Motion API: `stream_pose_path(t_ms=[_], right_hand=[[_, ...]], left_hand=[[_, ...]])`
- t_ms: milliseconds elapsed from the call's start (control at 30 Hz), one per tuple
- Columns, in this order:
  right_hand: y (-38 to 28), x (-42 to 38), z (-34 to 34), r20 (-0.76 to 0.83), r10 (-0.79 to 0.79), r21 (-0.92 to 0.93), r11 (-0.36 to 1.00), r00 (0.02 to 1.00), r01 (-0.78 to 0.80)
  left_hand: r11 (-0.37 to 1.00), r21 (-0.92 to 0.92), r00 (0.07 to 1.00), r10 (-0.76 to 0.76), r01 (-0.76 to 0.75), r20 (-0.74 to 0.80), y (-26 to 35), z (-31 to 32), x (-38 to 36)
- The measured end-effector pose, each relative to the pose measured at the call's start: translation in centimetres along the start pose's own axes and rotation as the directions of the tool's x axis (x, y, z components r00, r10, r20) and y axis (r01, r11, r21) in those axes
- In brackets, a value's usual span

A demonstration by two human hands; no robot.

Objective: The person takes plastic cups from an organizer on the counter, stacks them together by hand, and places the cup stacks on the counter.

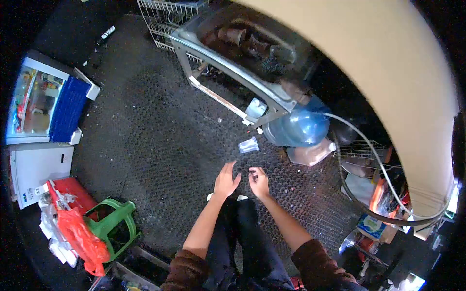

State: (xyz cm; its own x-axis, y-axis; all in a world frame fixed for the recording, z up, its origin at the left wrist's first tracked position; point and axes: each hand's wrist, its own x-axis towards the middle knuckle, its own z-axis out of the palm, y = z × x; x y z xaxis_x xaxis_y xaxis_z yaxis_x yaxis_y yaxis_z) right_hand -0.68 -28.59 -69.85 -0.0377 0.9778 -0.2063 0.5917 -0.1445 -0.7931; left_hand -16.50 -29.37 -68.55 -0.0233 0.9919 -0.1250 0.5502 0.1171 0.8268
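Note:
Both of my hands reach out over the dark, bumpy floor mat [145,140], in front of my legs. My left hand [226,180] is empty, its thumb apart from its fingers. To its right, my right hand [258,182] has its fingers curled, with something small and dark at the fingertips that I cannot make out. A clear plastic cup [248,145] lies on its side on the mat, just beyond both hands and touching neither.
A metal-framed sink [233,65] stands ahead, with a blue water jug [298,127] by its leg. Bags and a looping hose [378,145] are at right. A display fridge [43,102], red bag [82,237] and green stool [114,223] stand at left.

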Motion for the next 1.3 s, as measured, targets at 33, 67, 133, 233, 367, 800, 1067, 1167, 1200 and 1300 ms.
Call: stream_pose_path(t_ms=[33, 67, 133, 233, 367, 800, 1067, 1167, 1200, 1300], right_hand=[[2.7, 1.1, 1.3, -0.006, 0.002, -0.015, 1.0, 1.0, -0.002], [5.2, 2.0, 2.9, -0.011, 0.004, -0.025, 1.0, 1.0, -0.004], [10.1, 5.0, 5.3, -0.004, -0.031, -0.015, 0.999, 1.0, 0.031], [15.0, 9.1, 7.6, 0.034, 0.256, -0.057, 0.965, 0.966, -0.254], [20.5, 13.6, 9.5, 0.007, 0.289, -0.214, 0.936, 0.957, -0.281], [17.0, 10.6, 12.8, 0.126, 0.277, 0.557, 0.775, 0.953, -0.299], [-3.2, 3.8, 2.3, 0.19, 0.067, 0.599, 0.783, 0.979, -0.17], [-11.2, 0.9, -2.9, 0.138, -0.018, 0.602, 0.796, 0.99, -0.069], [-13.6, 0.1, -4.8, 0.111, -0.073, 0.618, 0.786, 0.991, -0.011], [-21.0, -2.8, -10.2, 0.065, -0.125, 0.655, 0.754, 0.99, 0.053]], left_hand=[[0.999, 0.043, 0.998, -0.029, 0.026, 0.064, -2.0, 1.8, 1.0], [0.994, 0.093, 0.99, -0.061, 0.05, 0.127, -4.1, 3.4, 1.7], [0.99, 0.11, 0.97, -0.106, 0.084, 0.217, -7.9, 6.5, 3.7], [0.955, 0.296, 0.919, -0.146, 0.033, 0.366, -13.1, 10.7, 6.1], [0.946, 0.323, 0.908, -0.112, -0.027, 0.404, -17.2, 13.3, 8.5], [0.968, -0.14, 0.977, -0.201, 0.209, 0.069, -17.4, 9.4, 6.9], [0.455, -0.814, 0.89, -0.429, 0.361, 0.155, -4.2, -3.4, 2.7], [0.43, -0.864, 0.918, -0.386, 0.262, 0.087, 2.6, -8.3, 0.6], [0.438, -0.865, 0.926, -0.37, 0.245, 0.075, 5.1, -9.8, -0.1], [0.482, -0.871, 0.972, -0.235, 0.098, -0.021, 12.5, -15.0, -2.3]])
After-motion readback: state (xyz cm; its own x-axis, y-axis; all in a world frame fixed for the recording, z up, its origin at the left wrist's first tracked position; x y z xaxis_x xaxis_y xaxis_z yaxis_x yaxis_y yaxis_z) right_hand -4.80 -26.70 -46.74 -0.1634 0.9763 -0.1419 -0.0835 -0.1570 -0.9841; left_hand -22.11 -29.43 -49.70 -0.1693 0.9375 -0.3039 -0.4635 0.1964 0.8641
